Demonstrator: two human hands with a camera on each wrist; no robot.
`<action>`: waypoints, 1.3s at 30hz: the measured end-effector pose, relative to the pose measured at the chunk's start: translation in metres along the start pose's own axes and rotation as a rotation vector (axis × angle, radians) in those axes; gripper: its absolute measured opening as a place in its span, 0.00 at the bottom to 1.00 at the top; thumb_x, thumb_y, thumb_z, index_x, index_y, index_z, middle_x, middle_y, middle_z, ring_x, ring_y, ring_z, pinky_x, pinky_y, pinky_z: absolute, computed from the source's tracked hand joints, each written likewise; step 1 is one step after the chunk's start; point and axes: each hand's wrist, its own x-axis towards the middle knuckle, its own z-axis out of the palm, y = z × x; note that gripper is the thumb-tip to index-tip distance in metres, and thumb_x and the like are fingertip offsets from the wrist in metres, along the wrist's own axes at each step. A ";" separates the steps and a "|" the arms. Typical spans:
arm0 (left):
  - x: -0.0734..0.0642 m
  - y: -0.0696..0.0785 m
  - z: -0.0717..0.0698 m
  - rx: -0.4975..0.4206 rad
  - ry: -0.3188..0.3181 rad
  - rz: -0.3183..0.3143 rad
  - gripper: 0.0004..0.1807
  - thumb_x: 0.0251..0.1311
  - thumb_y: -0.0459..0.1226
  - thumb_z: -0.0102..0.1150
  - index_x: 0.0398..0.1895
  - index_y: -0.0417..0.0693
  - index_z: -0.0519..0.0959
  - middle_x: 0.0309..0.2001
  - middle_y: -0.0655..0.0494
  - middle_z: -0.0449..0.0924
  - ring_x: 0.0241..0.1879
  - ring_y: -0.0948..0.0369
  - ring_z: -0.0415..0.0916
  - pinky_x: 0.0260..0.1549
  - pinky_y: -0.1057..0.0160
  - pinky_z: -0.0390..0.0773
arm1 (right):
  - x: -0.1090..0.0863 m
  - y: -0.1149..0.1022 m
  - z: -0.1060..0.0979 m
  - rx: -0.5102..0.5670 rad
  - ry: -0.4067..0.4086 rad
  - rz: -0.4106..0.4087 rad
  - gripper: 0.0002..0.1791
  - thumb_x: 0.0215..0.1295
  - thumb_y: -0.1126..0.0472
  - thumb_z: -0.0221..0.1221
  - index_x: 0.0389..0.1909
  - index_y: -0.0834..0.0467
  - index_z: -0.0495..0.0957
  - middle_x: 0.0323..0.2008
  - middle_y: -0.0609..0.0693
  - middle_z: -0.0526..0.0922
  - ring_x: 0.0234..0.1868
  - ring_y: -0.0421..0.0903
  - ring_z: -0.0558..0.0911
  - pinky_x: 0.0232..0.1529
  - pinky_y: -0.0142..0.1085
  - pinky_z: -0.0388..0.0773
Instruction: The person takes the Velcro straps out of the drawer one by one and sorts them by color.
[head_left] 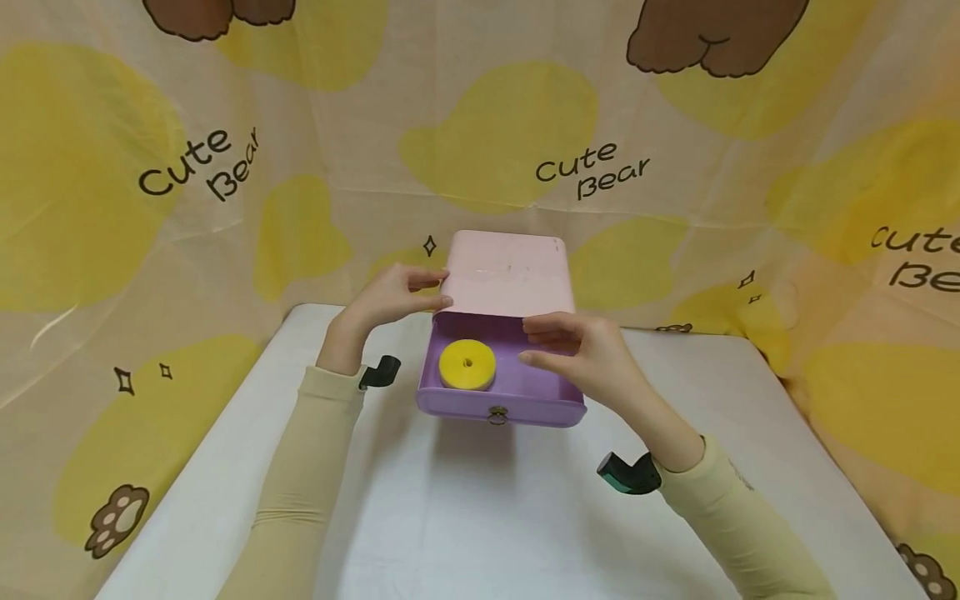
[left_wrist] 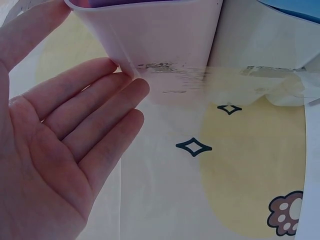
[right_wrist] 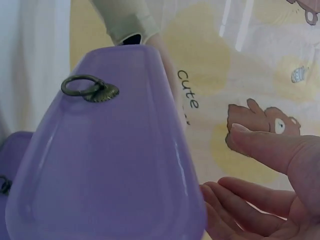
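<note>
A pink box (head_left: 510, 275) has its purple drawer (head_left: 501, 407) pulled out at the front, with a metal ring pull on its face. Inside lies a thick yellow disc (head_left: 467, 364) with a small central hole, on the drawer's left side. My left hand (head_left: 393, 296) has its fingers extended at the box's left side; in the left wrist view the fingertips meet the pink wall (left_wrist: 155, 45). Above the drawer's right part in the head view is my right hand (head_left: 588, 354), thumb and fingers apart, holding nothing visible. Whether it touches the drawer cannot be told.
The box stands toward the back of a white table (head_left: 480, 517). A patterned cloth (head_left: 495, 142) hangs behind and at both sides. In the right wrist view, another purple drawer front (right_wrist: 17, 155) shows at lower left. A blue edge (left_wrist: 300, 9) appears in the left wrist view.
</note>
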 end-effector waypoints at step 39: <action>-0.001 -0.002 0.000 0.015 0.001 0.001 0.37 0.50 0.57 0.66 0.63 0.51 0.73 0.60 0.54 0.76 0.62 0.54 0.71 0.60 0.52 0.71 | 0.047 0.023 0.051 -0.224 -0.331 0.140 0.40 0.48 0.48 0.72 0.63 0.57 0.71 0.57 0.52 0.78 0.54 0.47 0.80 0.57 0.40 0.76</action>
